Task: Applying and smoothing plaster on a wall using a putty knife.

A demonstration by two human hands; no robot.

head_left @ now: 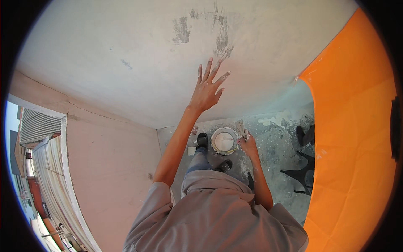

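Observation:
My left hand (206, 93) is raised before the pale wall (126, 33), fingers spread and dusted with white. Its fingertips come just below dark, scuffed patches (222, 40); whether they touch the surface, I cannot tell. Lower down, my right hand (249, 145) is closed around the handle of a putty knife (239, 125), whose blade points up and away. Beside that hand, on the floor, stands a bucket (213, 143) with white paste (223, 142) in it and smears around its rim.
An orange sheet (352, 126) hangs along the right side. Near it are black chair legs (303, 171) and another person's foot (300, 135). The floor (277, 168) is spattered white. At left, a pinkish wall (109, 168) has a window opening (67, 168).

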